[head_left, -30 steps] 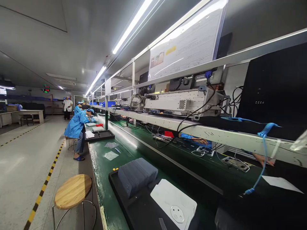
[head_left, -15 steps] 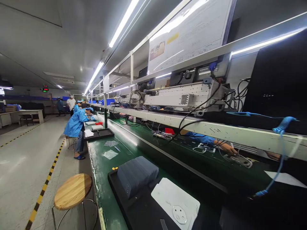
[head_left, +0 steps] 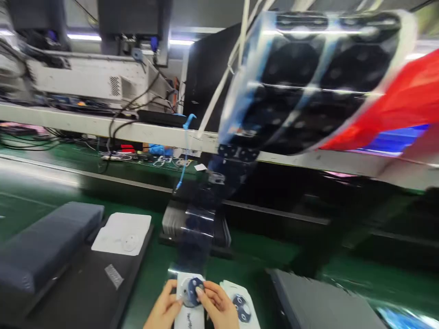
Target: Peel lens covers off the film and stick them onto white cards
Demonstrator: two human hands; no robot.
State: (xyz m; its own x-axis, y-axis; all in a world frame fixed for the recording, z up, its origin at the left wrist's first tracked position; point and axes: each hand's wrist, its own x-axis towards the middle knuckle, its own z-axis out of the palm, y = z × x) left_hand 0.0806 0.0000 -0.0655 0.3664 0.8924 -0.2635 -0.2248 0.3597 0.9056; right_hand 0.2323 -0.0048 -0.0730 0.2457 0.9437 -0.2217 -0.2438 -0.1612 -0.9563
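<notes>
My left hand [head_left: 163, 308] grips the left edge of a small white panel [head_left: 189, 317] with dark lettering. My right hand [head_left: 219, 305] pinches a dark round sticker [head_left: 195, 291] with holes, held over a round area of that panel. Whether the sticker touches the panel I cannot tell. Right beside my right hand lies another white panel [head_left: 253, 320] bearing a similar dark disc [head_left: 242, 307]. Beyond my hands, a dark film strip [head_left: 199, 228] hangs down from a large roll [head_left: 308, 77] of dark round stickers.
To the left, a black tray [head_left: 85, 292] bears a dark grey stack [head_left: 51, 246], a white plate [head_left: 120, 233] and a clear strip [head_left: 114, 276]. A grey slab [head_left: 322, 301] lies at right. Behind the strip stands a rack of thin plates [head_left: 173, 221]. Red material [head_left: 404, 98] hangs at upper right.
My view has swung right, from along the bench to straight ahead. Both hands, the sticker roll and its strip are now in view; the stack and tray have shifted left.
</notes>
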